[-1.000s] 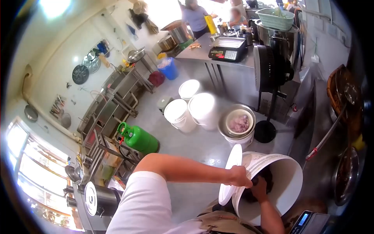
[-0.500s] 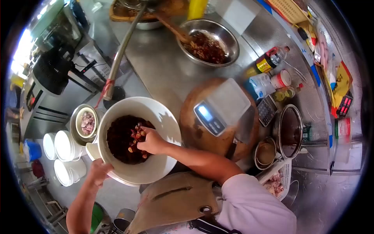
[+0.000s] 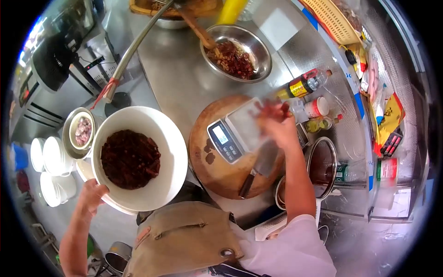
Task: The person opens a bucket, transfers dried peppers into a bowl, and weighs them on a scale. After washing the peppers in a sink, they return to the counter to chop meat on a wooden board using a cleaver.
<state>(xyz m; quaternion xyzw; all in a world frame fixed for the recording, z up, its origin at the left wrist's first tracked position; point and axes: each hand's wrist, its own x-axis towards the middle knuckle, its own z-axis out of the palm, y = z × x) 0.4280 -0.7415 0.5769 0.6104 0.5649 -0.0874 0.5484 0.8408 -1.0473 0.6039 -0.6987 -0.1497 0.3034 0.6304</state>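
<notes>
1. Grip, right hand (image 3: 280, 129): fingers closed on a blurred handful of dark red pieces (image 3: 268, 110), at the right side of the scale's platform.
2. Grip, left hand (image 3: 93, 196): clamped on a pale edge beside the white bucket (image 3: 173, 159); lid or rim, cannot tell.
3. Dark red contents (image 3: 130, 159): inside the bucket.
4. Digital scale (image 3: 230, 150), display lit: on a round wooden board (image 3: 205, 124), upon the steel tabletop (image 3: 173, 87).
5. Cleaver (image 3: 267, 159): on the board, beside the scale.
6. Steel bowl (image 3: 263, 53): chopped reddish food, wooden utensil (image 3: 196, 27) resting in it.
</notes>
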